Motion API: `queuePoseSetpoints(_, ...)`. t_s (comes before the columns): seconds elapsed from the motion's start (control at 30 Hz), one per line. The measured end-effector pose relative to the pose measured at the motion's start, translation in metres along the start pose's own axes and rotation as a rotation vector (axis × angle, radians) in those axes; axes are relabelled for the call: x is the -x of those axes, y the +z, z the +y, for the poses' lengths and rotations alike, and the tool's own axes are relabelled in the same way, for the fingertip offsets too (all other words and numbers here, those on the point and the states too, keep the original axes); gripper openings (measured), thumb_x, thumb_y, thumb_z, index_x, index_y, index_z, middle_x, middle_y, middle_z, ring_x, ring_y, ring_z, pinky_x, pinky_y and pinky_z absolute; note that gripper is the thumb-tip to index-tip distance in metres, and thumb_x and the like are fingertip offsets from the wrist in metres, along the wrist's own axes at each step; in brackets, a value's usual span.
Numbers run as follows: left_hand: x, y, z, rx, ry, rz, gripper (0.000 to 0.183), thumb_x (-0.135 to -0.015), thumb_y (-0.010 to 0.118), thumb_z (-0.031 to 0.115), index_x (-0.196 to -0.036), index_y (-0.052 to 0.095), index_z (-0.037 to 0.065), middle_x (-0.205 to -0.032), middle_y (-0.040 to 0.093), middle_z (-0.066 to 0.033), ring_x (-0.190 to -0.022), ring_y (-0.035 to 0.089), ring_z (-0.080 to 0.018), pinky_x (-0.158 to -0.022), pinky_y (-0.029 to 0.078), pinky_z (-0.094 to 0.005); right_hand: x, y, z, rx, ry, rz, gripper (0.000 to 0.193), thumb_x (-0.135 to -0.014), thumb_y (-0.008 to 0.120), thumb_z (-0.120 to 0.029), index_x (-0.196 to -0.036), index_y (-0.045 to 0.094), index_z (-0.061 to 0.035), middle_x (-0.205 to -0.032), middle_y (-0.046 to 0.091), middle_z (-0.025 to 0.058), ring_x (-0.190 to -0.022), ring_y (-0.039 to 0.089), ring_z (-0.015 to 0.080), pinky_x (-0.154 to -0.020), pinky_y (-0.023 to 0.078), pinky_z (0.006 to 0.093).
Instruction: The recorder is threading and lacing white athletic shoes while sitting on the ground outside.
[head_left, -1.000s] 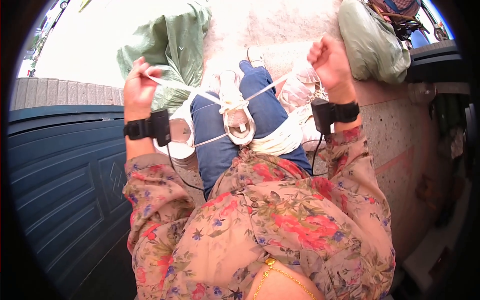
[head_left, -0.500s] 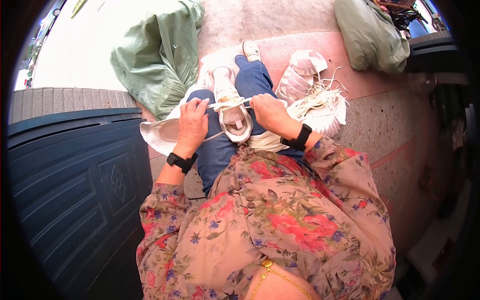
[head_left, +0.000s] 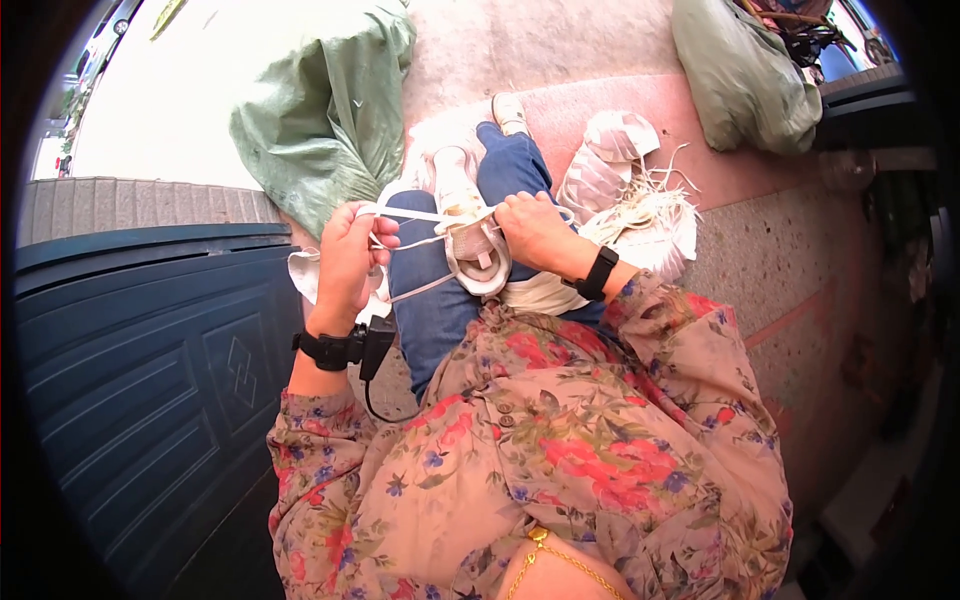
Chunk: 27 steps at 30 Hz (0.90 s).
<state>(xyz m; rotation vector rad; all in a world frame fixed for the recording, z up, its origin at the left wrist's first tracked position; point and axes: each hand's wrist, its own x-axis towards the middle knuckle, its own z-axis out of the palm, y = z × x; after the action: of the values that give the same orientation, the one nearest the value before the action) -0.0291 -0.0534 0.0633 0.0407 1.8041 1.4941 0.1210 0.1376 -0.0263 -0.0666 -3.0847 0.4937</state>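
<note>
A pale sneaker [head_left: 474,252] rests across my lap between my thighs, its heel toward me. White shoelace [head_left: 412,213] stretches from its top out to the left. My left hand [head_left: 350,250] is left of the sneaker, its fingers closed on a loop of that lace. Close by the sneaker's right side, my right hand [head_left: 537,230] pinches the lace where it crosses over the tongue. A loose lace strand also runs from the shoe's left side over my left thigh.
Right of my legs lies a bundle of cream laces [head_left: 645,212] on white wrapping. A green sack [head_left: 325,120] stands at far left, another sack [head_left: 745,80] at far right. A blue panelled door [head_left: 160,390] borders the left side.
My left hand has moved left and turned, drawing the lace out into a longer loop. My right hand stays beside the sneaker.
</note>
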Motion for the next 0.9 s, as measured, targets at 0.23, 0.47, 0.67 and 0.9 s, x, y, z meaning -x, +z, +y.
queuePoseSetpoints(0.23,-0.015,-0.026,-0.105,-0.988,0.615,0.468,0.031,-0.076,0.059,0.009,-0.104,0.048,0.001,-0.094,0.055,-0.0125,-0.091,0.053,-0.0248,-0.074,0.045,-0.037,-0.005,0.003,-0.007,0.022,-0.061,-0.004,0.011,-0.069,0.053,-0.01,-0.079,0.055,-0.0054,-0.078,0.055,0.0092,-0.078,0.053,0.0236,-0.067,0.037,0.037)
queuePoseSetpoints(0.47,0.015,0.01,-0.072,-1.177,0.926,-0.141,0.02,-0.071,0.063,0.008,-0.089,0.057,0.003,-0.091,0.053,-0.0081,-0.088,0.047,-0.0269,-0.078,0.04,-0.0362,-0.004,0.003,-0.006,-0.008,-0.035,-0.029,0.012,-0.07,0.055,-0.01,-0.082,0.057,-0.0081,-0.08,0.055,0.0061,-0.08,0.053,0.0229,-0.069,0.037,0.0372)
queuePoseSetpoints(0.67,0.013,-0.006,-0.081,-1.243,0.975,-0.245,0.016,-0.068,0.065,0.011,-0.081,0.058,0.005,-0.083,0.052,-0.006,-0.083,0.048,-0.0253,-0.073,0.041,-0.0353,0.004,-0.01,-0.02,-0.125,0.083,0.107,0.013,-0.074,0.06,-0.021,-0.077,0.062,-0.0091,-0.083,0.055,0.0068,-0.084,0.05,0.0237,-0.07,0.038,0.0376)
queuePoseSetpoints(0.9,-0.003,0.008,-0.086,-0.824,0.633,-0.045,0.01,-0.079,0.054,0.01,-0.079,0.058,0.0,-0.071,0.057,-0.0149,-0.071,0.054,-0.0315,-0.064,0.043,-0.0396,0.005,0.002,-0.006,-0.376,0.225,0.203,0.008,-0.075,0.055,-0.009,-0.081,0.058,-0.0052,-0.073,0.056,0.0132,-0.076,0.053,0.0293,-0.065,0.043,0.0388)
